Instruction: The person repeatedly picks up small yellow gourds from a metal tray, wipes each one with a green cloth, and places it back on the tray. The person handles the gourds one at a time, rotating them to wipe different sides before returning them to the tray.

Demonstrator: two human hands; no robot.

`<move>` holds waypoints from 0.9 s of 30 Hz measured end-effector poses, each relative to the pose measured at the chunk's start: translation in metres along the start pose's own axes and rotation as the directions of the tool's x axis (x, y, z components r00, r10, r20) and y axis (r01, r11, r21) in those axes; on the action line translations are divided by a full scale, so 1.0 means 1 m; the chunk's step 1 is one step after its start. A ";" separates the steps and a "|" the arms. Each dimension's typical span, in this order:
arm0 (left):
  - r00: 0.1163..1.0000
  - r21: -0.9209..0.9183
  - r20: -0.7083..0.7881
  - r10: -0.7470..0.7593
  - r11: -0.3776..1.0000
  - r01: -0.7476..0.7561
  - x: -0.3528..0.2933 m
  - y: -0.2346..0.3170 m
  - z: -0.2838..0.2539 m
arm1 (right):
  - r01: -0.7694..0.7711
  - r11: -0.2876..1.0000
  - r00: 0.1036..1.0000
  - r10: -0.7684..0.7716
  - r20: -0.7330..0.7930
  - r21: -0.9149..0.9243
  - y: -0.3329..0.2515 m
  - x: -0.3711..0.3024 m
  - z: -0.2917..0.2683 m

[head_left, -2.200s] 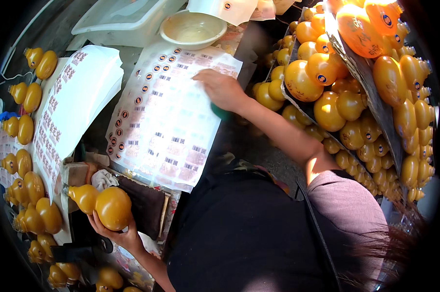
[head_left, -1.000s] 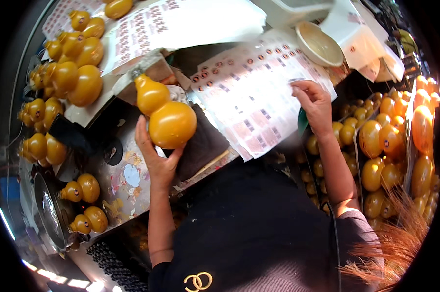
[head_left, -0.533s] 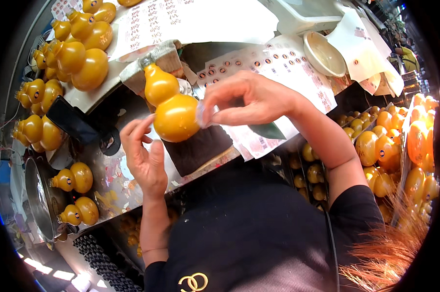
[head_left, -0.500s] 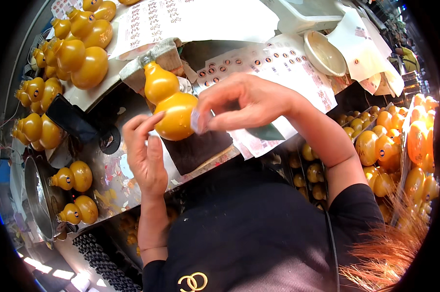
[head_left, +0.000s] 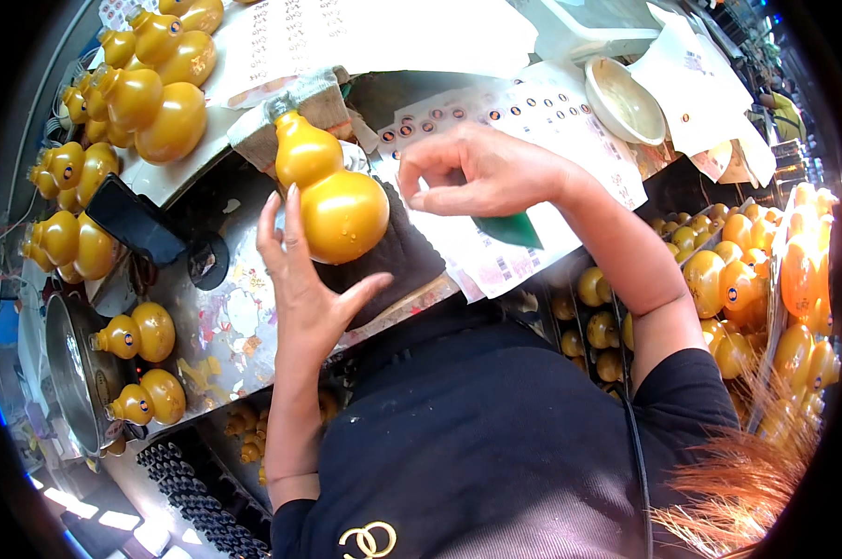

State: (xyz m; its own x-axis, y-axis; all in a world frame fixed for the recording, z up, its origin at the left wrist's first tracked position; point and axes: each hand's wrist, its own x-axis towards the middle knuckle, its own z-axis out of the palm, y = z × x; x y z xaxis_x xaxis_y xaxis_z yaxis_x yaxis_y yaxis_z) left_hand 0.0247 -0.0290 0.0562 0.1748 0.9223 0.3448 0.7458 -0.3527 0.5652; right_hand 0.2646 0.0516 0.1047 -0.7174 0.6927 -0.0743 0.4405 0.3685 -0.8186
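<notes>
A glossy yellow gourd-shaped bottle (head_left: 343, 219) lies on a dark pad (head_left: 407, 252), its clear neck resting on a folded cloth (head_left: 253, 135). Beside its left flank is my left hand (head_left: 300, 279), open, with fingers and thumb spread around the lower bulb; whether the fingertips touch it I cannot tell. My right hand (head_left: 486, 172) hovers just right of the bottle, fingers curled. A flat green pointed piece, like a scraper (head_left: 512, 230), sticks out beneath that hand and seems tucked in its palm. Nothing shows at the right fingertips.
Sticker sheets (head_left: 533, 112) lie behind my right hand, near a pale bowl (head_left: 626, 101). Several more gourd bottles (head_left: 171, 121) stand at the left, with a phone on a stand (head_left: 134, 219) and a metal pan (head_left: 71, 373). Crates of gourd bottles (head_left: 719, 270) fill the right.
My right hand has drawn off the bottle; the whitish film at its fingertips is out of sight. The green piece rose with it. My left fingers have spread wider, and the bottle has shifted slightly.
</notes>
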 end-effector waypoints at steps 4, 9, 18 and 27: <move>0.997 -0.136 -0.067 -0.041 0.990 0.031 -0.005 -0.035 0.031 | 0.136 0.980 0.981 -0.112 0.158 -0.146 -0.017 0.014 -0.020; 0.994 -0.299 -0.052 -0.092 0.951 0.072 -0.011 -0.050 0.036 | 0.358 0.930 0.810 -0.351 0.469 0.078 -0.050 0.055 -0.007; 0.897 -0.792 0.271 -0.348 0.449 0.414 -0.001 -0.053 0.022 | 0.243 0.851 0.928 -0.065 0.366 -0.466 -0.049 0.096 0.004; 0.873 -0.868 0.325 -0.363 0.251 0.427 0.004 -0.047 0.016 | -0.146 0.986 0.929 0.108 -0.355 -0.081 0.006 0.053 0.030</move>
State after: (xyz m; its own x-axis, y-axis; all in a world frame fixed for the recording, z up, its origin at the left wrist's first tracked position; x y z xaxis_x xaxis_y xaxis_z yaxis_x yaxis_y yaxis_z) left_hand 0.0010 -0.0058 0.0187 0.0910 0.9849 -0.1474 -0.2964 0.1681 0.9402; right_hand 0.2130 0.0719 0.0785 -0.4272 0.9031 0.0442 0.5831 0.3125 -0.7499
